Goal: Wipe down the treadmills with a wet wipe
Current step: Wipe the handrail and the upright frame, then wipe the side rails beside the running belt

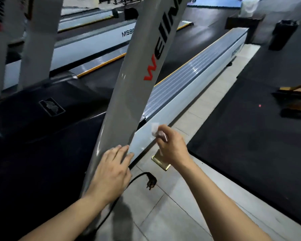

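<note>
The wet wipe is pinched in the right hand against the treadmill's white side rail. The left hand is laid flat, fingers spread, on the grey upright.

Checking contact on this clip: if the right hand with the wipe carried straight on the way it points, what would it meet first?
Most likely the treadmill's white side rail: the right hand pinches the crumpled white wet wipe right at it, though depth leaves contact unclear.
</note>
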Available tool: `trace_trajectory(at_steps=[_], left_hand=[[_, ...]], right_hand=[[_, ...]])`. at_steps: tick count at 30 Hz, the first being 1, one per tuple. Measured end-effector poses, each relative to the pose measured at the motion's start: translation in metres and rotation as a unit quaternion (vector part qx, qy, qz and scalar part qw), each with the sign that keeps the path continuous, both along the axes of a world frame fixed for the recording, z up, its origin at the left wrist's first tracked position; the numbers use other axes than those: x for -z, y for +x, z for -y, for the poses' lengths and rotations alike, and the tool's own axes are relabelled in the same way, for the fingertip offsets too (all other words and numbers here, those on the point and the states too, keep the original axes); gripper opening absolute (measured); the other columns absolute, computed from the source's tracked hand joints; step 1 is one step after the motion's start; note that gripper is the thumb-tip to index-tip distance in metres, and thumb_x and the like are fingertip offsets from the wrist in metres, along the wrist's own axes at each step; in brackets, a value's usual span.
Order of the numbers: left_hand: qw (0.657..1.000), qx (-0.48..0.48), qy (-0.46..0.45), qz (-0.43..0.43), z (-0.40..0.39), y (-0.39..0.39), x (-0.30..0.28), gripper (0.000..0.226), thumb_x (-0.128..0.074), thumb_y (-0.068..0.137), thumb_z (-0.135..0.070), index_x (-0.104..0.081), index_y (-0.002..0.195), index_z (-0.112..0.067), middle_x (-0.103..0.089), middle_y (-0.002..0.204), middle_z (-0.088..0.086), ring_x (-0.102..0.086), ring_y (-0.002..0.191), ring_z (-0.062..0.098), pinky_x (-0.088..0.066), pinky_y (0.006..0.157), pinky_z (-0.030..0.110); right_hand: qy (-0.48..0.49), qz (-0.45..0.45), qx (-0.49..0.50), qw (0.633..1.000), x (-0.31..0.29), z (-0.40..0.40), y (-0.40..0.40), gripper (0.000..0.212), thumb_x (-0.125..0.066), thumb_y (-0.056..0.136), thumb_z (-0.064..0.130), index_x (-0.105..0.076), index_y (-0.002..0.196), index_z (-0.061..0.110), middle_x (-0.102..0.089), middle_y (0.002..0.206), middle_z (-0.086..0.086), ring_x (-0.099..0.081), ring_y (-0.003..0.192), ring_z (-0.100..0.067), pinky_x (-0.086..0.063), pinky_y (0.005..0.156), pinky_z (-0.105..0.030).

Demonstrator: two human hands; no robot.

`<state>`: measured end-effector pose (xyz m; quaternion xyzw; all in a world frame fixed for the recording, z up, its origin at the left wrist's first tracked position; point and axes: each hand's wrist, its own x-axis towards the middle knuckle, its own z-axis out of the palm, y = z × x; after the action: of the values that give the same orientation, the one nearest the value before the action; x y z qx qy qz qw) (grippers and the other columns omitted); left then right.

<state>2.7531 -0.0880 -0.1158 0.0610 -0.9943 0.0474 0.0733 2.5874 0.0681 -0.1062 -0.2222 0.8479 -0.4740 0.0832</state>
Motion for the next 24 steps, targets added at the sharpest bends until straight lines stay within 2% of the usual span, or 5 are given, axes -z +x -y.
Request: trace_trajectory(at_steps=[5,10,13,19,24], left_hand=[[0.999,0.000,0.005,0.054,-0.029,-0.033,-0.011,0.054,-0.039,0.081,-0.030,-0.066,0.124,-0.011,-0.062,0.133,0.014,-0.055,0.126,0.034,-0.039,0.109,0.046],[0.998,0.004,0.028,0.056,-0.037,-0.077,0.017,0.061,-0.039,0.080,-0.031,-0.058,0.135,-0.014,-0.056,0.144,0.015,-0.054,0.134,0.035,-0.037,0.118,0.047],[0.996,-0.013,0.062,0.058,-0.039,-0.099,0.024,0.060,-0.052,0.075,-0.031,-0.062,0.132,-0.013,-0.057,0.143,0.016,-0.056,0.131,0.037,-0.036,0.113,0.046],[0.993,-0.026,0.095,0.058,-0.053,-0.143,0.030,0.072,-0.077,0.072,-0.022,-0.057,0.140,-0.009,-0.054,0.146,0.018,-0.053,0.135,0.038,-0.039,0.114,0.049],[0.986,-0.128,0.099,0.037,-0.059,-0.190,0.048,0.072,-0.059,0.085,-0.031,-0.043,0.152,-0.008,-0.041,0.156,0.022,-0.035,0.147,0.042,-0.032,0.118,0.051]], right_hand=[[0.021,-0.012,0.009,1.000,0.002,-0.020,-0.027,0.019,-0.060,0.096,0.017,-0.071,0.112,0.021,-0.059,0.114,0.004,-0.056,0.100,-0.012,-0.041,0.085,-0.023],[0.047,0.003,0.008,0.999,0.017,-0.009,-0.063,0.028,-0.058,0.097,0.018,-0.067,0.120,0.031,-0.069,0.110,0.001,-0.065,0.093,-0.015,-0.049,0.074,-0.024],[0.071,0.002,-0.004,0.997,0.008,-0.005,-0.090,0.032,-0.058,0.099,0.021,-0.062,0.129,0.032,-0.070,0.113,0.003,-0.063,0.099,-0.012,-0.046,0.080,-0.024],[0.175,-0.055,-0.047,0.982,-0.016,-0.020,-0.141,0.022,-0.057,0.097,0.016,-0.068,0.113,0.026,-0.069,0.096,0.001,-0.066,0.091,-0.022,-0.047,0.070,-0.028],[0.177,-0.122,-0.130,0.968,0.007,-0.036,-0.192,0.018,-0.063,0.096,0.019,-0.070,0.109,0.028,-0.056,0.109,0.003,-0.057,0.088,-0.017,-0.044,0.072,-0.026]])
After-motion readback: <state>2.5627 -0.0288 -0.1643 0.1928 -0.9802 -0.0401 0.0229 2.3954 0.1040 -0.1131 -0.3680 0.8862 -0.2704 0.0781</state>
